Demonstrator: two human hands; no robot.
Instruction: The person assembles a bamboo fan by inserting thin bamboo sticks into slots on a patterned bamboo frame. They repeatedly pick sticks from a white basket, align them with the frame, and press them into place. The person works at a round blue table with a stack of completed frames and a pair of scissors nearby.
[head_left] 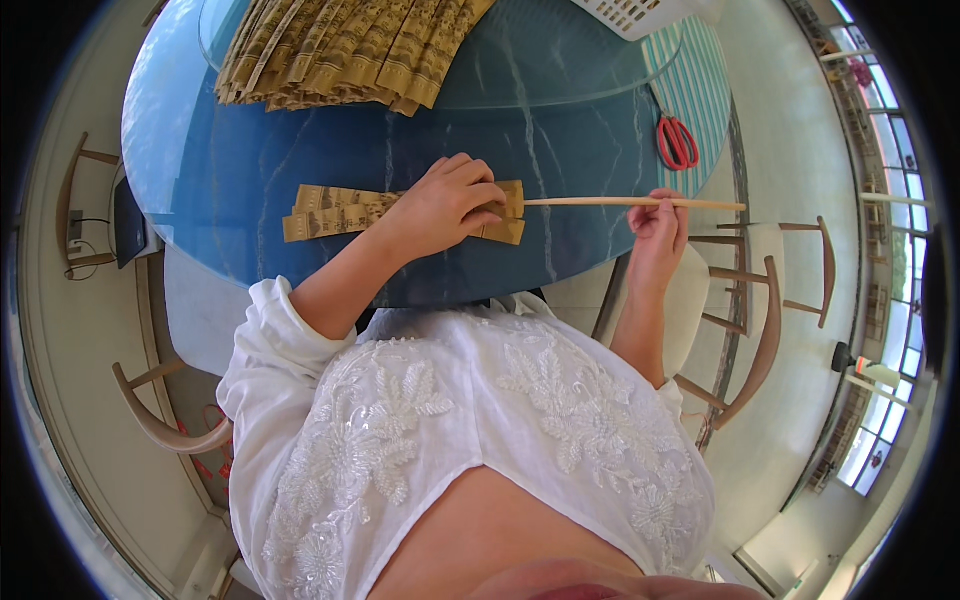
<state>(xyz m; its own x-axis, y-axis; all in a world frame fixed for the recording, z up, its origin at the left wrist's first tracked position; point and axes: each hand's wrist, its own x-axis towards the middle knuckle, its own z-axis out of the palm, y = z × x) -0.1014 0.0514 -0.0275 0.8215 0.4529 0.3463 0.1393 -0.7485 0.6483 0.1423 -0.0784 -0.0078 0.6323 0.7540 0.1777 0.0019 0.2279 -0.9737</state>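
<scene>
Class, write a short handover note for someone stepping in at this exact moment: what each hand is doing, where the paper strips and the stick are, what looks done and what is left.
Left hand: pressed flat on a small fan of tan paper strips lying on the blue round table.
Right hand: pinching a thin wooden stick that lies level, its far tip reaching the strips under the left hand.
Nearby: a big stack of the same strips at the far side, red scissors to the right, a white basket beyond.
Done: one small batch pulled forward and fanned.
Left: the big stack looks untouched.
</scene>
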